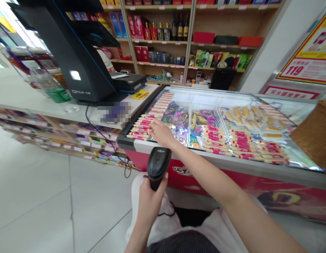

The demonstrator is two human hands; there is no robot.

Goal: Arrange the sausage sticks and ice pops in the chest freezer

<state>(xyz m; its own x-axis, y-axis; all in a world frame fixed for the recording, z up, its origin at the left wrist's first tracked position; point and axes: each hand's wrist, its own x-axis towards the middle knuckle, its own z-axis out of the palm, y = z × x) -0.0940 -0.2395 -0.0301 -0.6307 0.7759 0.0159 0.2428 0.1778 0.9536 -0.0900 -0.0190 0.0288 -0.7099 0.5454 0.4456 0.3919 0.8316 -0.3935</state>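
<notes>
With a black plastic handheld scanner point(159, 162) clamped in the left hand point(148, 195), the right hand point(163, 133) ahead touches red-and-cream wrapped sticks point(141, 128), grip unclear, 0 visibly lifted.

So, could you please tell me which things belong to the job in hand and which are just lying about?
In use: black scanner in the left grip; wrapped sticks at the right grip.
Lying about: green-labelled bottle; yellow card; shelved red box.
</notes>
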